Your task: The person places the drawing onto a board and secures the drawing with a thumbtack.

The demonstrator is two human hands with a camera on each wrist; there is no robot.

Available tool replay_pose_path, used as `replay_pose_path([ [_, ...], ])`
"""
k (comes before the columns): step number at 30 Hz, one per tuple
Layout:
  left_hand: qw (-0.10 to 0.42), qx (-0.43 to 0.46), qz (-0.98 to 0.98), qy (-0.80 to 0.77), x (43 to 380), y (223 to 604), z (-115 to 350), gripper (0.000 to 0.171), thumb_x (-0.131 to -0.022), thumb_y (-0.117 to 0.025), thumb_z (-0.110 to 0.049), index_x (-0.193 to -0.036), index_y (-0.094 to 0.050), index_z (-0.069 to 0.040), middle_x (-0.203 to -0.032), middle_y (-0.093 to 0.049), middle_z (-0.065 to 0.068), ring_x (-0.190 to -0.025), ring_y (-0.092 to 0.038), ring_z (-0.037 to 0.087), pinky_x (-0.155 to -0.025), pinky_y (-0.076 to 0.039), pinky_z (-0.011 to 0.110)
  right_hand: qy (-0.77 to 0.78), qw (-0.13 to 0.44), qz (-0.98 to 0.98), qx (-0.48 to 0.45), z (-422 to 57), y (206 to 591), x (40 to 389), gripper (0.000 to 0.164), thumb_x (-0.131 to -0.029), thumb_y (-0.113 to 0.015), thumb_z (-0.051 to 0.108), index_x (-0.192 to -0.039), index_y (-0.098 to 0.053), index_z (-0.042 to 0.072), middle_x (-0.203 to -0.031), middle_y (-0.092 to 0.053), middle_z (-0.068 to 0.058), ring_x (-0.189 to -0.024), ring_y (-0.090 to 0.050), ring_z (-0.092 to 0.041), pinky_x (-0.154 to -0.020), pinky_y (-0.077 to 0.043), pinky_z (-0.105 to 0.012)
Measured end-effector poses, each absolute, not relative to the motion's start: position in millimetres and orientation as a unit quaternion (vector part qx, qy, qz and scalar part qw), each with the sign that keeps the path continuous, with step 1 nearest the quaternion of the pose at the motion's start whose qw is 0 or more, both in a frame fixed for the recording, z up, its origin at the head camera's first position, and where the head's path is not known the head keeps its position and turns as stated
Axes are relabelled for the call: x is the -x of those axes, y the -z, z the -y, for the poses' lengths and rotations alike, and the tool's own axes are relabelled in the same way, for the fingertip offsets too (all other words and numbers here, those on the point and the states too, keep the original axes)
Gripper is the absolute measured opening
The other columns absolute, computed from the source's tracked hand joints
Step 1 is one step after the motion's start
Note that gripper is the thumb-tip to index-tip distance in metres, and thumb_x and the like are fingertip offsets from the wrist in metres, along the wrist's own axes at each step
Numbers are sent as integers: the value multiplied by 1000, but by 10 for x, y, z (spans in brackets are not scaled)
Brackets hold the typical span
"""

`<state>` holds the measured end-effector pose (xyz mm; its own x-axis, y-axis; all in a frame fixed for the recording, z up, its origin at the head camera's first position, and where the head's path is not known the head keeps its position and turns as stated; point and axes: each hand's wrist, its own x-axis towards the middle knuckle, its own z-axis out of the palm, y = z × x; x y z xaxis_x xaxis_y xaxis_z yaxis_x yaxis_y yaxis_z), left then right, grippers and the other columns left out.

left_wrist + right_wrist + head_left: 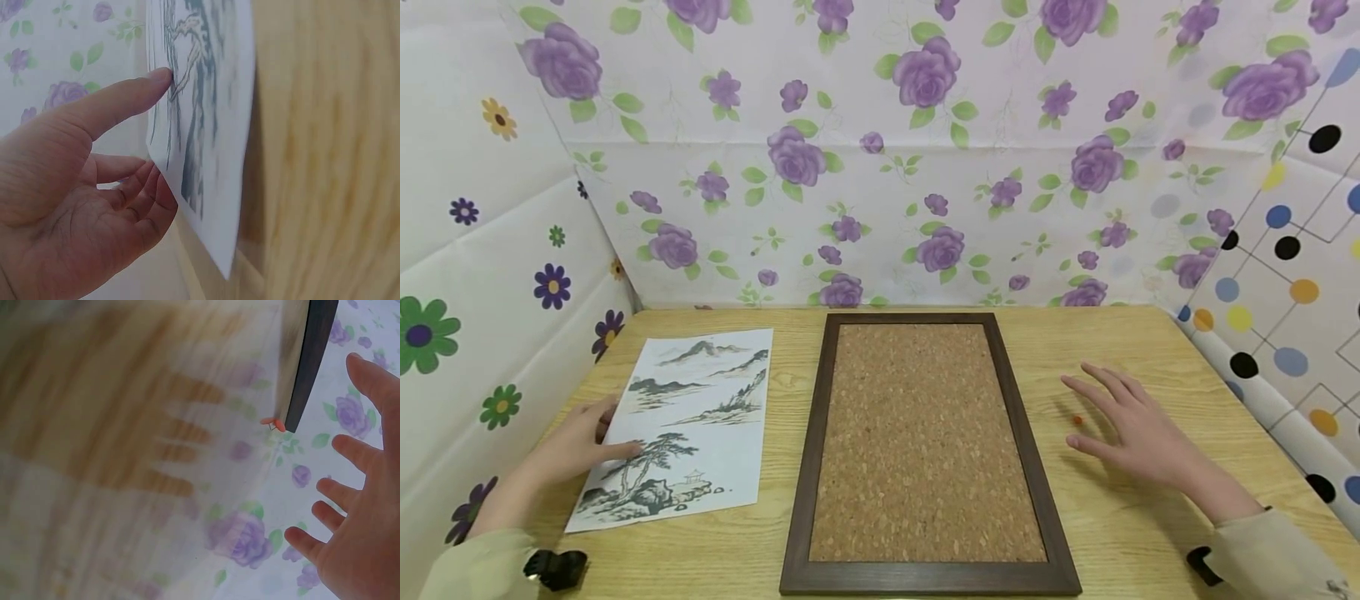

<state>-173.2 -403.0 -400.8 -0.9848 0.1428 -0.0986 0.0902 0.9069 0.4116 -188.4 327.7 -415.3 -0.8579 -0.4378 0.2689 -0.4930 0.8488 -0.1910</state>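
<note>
A white sheet of paper [722, 450] printed with ink landscapes of mountains, trees and rocks lies at the left of the table. My left hand [576, 442] pinches its left edge, thumb on the printed face and the other fingers at the underside. In the left wrist view the lower corner of the paper [212, 225] stands a little off the wood. My right hand [1131, 429] hovers with spread fingers, holding nothing. Close by its thumb and fingertips is a small orange pushpin [1077, 420], also visible in the right wrist view beside the dark frame edge [312, 369].
A cork board [925, 442] with a dark brown frame lies upright in the middle of the wooden table [760, 554], between both hands. Flowered cloth [880, 192] hangs behind the table, with patterned cloths on the left and right sides.
</note>
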Motion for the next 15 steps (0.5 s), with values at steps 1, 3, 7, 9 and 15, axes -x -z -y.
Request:
replay_pose_path([
  [1,65,-59,-974,-209,1732,4010,4041,97,-85,-77,-33,-141,-24,27,-112,-53,35,-97,-58,39,-75,-54,44,-129,106,956,-243,-3279,4152,1884,79,-86,-73,47,-153,-38,25,-157,-32,-19,-138,-31,-49,-101,-32,-72],
  [3,68,-58,-973,-211,1727,4016,4064,97,-84,-78,-31,-141,-24,27,-111,-55,34,-95,-60,37,-72,-55,39,-134,101,956,-241,-3284,4153,1885,79,-86,-73,46,-153,-38,24,-157,-32,-19,-138,-31,-49,-99,-33,-72],
  [7,73,-53,-972,-216,1705,4022,4094,97,-83,-79,-28,-140,-24,28,-109,-55,32,-93,-59,34,-67,-51,28,-142,89,957,-238,-3295,4158,1889,79,-86,-73,47,-153,-38,24,-156,-34,-20,-136,-34,-46,-97,-36,-72],
  [9,76,-52,-971,-220,1697,4018,4104,97,-83,-79,-26,-140,-23,29,-108,-55,30,-92,-59,33,-66,-50,25,-146,83,957,-237,-3302,4163,1894,79,-86,-73,47,-153,-38,23,-155,-34,-21,-135,-35,-44,-96,-38,-71],
  [15,85,-49,-969,-228,1685,3999,4130,90,-86,-76,-20,-140,-22,29,-109,-55,31,-96,-60,37,-69,-51,24,-161,71,954,-241,-3333,4183,1907,79,-86,-74,45,-153,-38,22,-153,-37,-22,-133,-37,-43,-95,-39,-71],
])
